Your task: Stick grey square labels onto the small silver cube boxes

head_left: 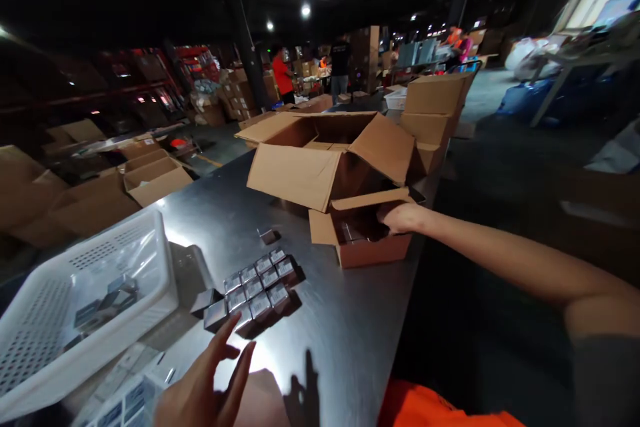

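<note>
My right hand (403, 218) reaches into a small open cardboard box (373, 250) near the table's right edge; its fingers are inside, so what they touch is hidden. Small dark packs show inside that box. My left hand (207, 380) hovers open above the steel table (325, 320), fingers spread, just in front of a tight group of several small grey boxes (257, 290). One more small box (267, 235) lies apart, farther back.
A white perforated plastic basket (30, 340) with a few packs stands at the left. A large open cardboard carton (305, 173) sits behind the small box. More cartons stand left and behind. People work far back in the dim warehouse.
</note>
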Demonstrator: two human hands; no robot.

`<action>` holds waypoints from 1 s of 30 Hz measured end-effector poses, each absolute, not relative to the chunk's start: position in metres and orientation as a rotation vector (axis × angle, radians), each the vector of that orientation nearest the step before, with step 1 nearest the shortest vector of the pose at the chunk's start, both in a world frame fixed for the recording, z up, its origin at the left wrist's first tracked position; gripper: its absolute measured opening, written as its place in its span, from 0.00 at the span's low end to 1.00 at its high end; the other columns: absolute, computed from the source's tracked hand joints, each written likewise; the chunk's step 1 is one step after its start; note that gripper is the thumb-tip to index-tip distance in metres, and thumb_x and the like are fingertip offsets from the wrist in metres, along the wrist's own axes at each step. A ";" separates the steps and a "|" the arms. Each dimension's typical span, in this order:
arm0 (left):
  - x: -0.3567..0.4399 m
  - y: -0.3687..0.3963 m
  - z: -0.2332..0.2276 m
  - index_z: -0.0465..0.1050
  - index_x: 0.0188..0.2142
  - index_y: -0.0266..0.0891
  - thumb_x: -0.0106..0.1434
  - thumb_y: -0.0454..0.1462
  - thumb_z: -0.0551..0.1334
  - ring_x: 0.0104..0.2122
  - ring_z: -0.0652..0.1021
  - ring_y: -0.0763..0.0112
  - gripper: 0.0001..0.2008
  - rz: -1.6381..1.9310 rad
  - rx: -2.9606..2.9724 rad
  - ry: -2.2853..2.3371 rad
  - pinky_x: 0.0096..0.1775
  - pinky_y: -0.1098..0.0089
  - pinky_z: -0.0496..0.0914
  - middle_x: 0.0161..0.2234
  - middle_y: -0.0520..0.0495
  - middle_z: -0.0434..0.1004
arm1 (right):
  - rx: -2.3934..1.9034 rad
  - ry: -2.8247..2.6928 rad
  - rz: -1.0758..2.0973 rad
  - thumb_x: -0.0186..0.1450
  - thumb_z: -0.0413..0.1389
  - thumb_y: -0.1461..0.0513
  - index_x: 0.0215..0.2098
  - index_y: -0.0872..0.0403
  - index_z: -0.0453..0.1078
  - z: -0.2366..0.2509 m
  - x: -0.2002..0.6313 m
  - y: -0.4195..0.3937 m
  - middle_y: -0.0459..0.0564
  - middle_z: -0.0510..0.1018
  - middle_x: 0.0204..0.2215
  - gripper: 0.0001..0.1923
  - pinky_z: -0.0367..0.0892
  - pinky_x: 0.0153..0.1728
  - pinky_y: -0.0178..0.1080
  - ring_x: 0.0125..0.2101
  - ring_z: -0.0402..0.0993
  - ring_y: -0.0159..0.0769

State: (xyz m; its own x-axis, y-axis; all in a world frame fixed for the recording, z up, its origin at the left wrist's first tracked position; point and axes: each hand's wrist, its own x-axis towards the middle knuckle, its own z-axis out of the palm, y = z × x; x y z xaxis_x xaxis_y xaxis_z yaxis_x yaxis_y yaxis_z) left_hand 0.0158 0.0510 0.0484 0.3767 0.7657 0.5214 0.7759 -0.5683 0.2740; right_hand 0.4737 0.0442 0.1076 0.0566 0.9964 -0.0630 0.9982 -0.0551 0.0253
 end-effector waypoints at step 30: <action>0.023 0.057 -0.006 0.80 0.46 0.42 0.73 0.43 0.55 0.24 0.71 0.70 0.15 -0.819 -2.159 -2.306 0.30 0.70 0.51 0.26 0.48 0.77 | 1.682 2.911 -1.666 0.65 0.63 0.60 0.44 0.52 0.80 0.001 0.213 0.065 0.48 0.86 0.36 0.10 0.75 0.39 0.37 0.37 0.82 0.37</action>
State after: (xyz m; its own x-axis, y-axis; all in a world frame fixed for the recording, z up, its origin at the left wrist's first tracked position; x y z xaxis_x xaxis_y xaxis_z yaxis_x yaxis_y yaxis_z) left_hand 0.0232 0.0571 -0.0064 -0.1206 0.9620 0.2448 0.9009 0.0025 0.4340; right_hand 0.2129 0.0650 0.0009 -0.4538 0.8873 0.0824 0.3785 0.2757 -0.8836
